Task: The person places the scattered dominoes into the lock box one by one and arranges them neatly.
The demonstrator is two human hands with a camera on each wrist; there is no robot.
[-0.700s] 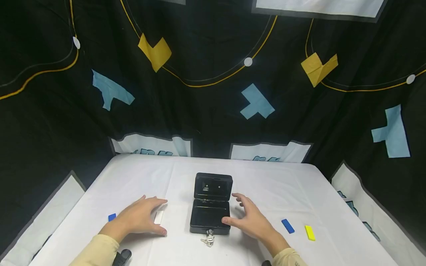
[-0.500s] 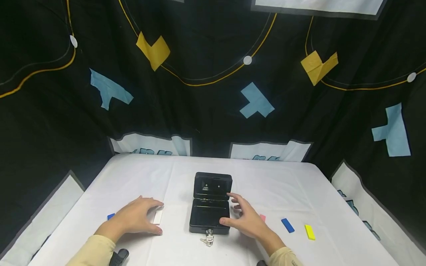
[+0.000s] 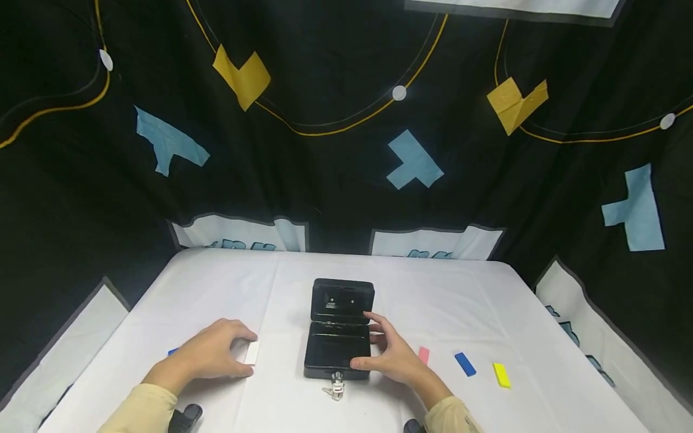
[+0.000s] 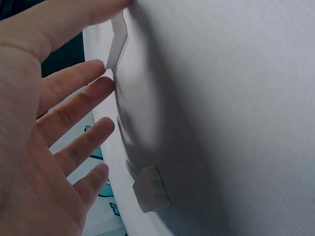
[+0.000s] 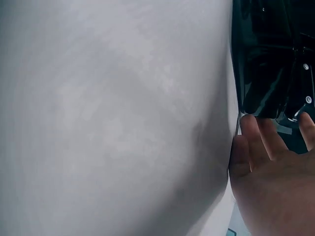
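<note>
My left hand (image 3: 203,355) arches over a small white block (image 3: 251,353), its thumb and index finger on either side of it. In the left wrist view the fingers are spread and the white block (image 4: 117,42) shows between thumb and index fingertip. A black metal cash box (image 3: 337,349) stands with its lid (image 3: 342,300) raised and a padlock with keys (image 3: 337,385) at its front. My right hand (image 3: 397,358) lies along the box's right side, thumb at the front corner, index finger by the hinge. The right wrist view shows its fingertips (image 5: 248,123) right at the box.
To the right lie a pink block (image 3: 423,355), a blue block (image 3: 465,364) and a yellow block (image 3: 502,375). Another blue block (image 3: 172,350) is partly hidden behind the left hand. A white cloth covers the table (image 3: 433,288); a dark curtain (image 3: 335,180) hangs behind.
My left hand has come in closer around the white block. The right hand has shifted left against the box, and the pink block has come into sight behind it.
</note>
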